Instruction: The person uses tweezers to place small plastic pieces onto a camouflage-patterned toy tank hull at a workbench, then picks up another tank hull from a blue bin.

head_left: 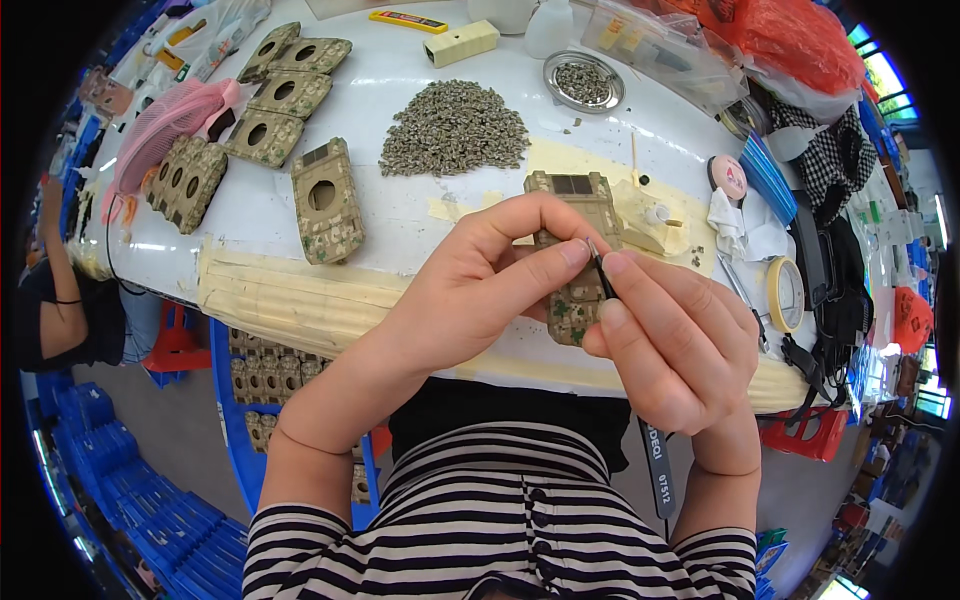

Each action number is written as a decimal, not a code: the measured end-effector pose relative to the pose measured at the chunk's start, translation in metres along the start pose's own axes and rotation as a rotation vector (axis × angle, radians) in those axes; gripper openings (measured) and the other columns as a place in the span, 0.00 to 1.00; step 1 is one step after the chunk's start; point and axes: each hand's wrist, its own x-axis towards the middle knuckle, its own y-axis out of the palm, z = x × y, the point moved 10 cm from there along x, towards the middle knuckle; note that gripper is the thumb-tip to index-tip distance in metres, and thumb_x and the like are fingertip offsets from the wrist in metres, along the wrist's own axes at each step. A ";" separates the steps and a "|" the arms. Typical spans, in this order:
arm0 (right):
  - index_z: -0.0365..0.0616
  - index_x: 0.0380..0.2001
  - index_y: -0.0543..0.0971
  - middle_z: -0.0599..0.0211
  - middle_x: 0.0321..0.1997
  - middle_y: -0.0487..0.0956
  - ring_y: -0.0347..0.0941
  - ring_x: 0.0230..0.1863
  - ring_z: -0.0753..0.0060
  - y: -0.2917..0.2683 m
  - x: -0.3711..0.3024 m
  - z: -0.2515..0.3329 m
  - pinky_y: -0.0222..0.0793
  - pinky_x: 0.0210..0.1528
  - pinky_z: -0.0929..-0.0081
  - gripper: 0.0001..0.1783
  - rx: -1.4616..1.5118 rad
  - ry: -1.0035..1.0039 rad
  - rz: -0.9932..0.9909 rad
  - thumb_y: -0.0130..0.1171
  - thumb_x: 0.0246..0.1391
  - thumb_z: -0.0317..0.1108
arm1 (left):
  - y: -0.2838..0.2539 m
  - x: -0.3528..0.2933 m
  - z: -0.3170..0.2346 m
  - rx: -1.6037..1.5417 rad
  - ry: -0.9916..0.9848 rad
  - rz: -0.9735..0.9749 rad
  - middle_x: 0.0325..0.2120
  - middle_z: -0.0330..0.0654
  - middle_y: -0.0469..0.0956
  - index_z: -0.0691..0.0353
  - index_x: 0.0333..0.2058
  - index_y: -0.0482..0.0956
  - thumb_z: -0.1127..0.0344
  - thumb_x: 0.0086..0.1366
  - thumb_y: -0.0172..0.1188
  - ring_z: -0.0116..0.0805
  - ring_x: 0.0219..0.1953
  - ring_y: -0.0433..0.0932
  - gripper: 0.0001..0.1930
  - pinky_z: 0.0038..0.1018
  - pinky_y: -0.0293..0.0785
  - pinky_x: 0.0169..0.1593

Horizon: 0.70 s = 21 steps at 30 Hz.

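**Tweezers (657, 468) in the right hand (690, 345), a camouflage model hull (573, 312) beneath the fingers**

The right hand's fingers grip the dark tweezers near their tip, the handle trailing down below the palm. Facing them, the left hand (450, 290) has its thumb and forefinger drawn together at that tip; whether a small part sits between is too small to tell. The hull lies directly under both hands' fingers, partly covered by them, over the desk (400, 215). Left of the fingers rests another camouflage hull (345, 225) with a round opening. Beyond them, slightly left, spreads a pile of tiny parts (453, 130); straight beyond stands a round metal dish (612, 98) holding more. To their right is a tape roll (774, 295).
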 end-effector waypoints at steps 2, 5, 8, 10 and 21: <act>0.43 0.26 0.69 0.57 0.33 0.79 0.78 0.30 0.65 -0.002 0.000 -0.002 0.76 0.27 0.77 0.10 0.015 0.023 0.001 0.63 0.45 0.28 | -0.001 0.001 0.000 0.039 -0.001 -0.009 0.27 0.29 0.75 0.60 0.38 0.75 0.64 0.67 0.53 0.12 0.27 0.70 0.07 0.12 0.66 0.29; 0.41 0.28 0.71 0.56 0.33 0.79 0.78 0.29 0.63 -0.003 -0.002 -0.010 0.76 0.25 0.75 0.12 0.111 0.092 -0.009 0.65 0.43 0.28 | -0.002 -0.002 0.000 0.078 -0.018 -0.036 0.27 0.28 0.73 0.59 0.38 0.75 0.64 0.67 0.51 0.11 0.27 0.66 0.07 0.11 0.61 0.27; 0.37 0.32 0.74 0.55 0.35 0.79 0.78 0.30 0.61 -0.009 -0.009 -0.029 0.76 0.28 0.74 0.17 0.338 0.274 -0.016 0.69 0.40 0.30 | -0.001 0.000 0.000 0.099 -0.032 -0.019 0.28 0.28 0.74 0.59 0.37 0.75 0.64 0.66 0.52 0.11 0.27 0.68 0.07 0.11 0.63 0.28; 0.36 0.33 0.75 0.56 0.35 0.79 0.78 0.31 0.63 -0.009 -0.022 -0.051 0.74 0.31 0.75 0.16 0.547 0.492 -0.043 0.69 0.42 0.30 | 0.001 -0.001 0.002 0.113 -0.068 -0.002 0.28 0.29 0.75 0.59 0.37 0.75 0.63 0.66 0.53 0.11 0.27 0.68 0.07 0.12 0.63 0.28; 0.35 0.32 0.68 0.53 0.28 0.74 0.74 0.26 0.71 0.022 -0.033 -0.077 0.74 0.28 0.82 0.16 1.091 0.869 0.085 0.54 0.58 0.39 | 0.021 -0.008 0.014 0.046 -0.174 0.189 0.29 0.34 0.76 0.65 0.31 0.74 0.69 0.62 0.54 0.15 0.29 0.67 0.05 0.14 0.62 0.32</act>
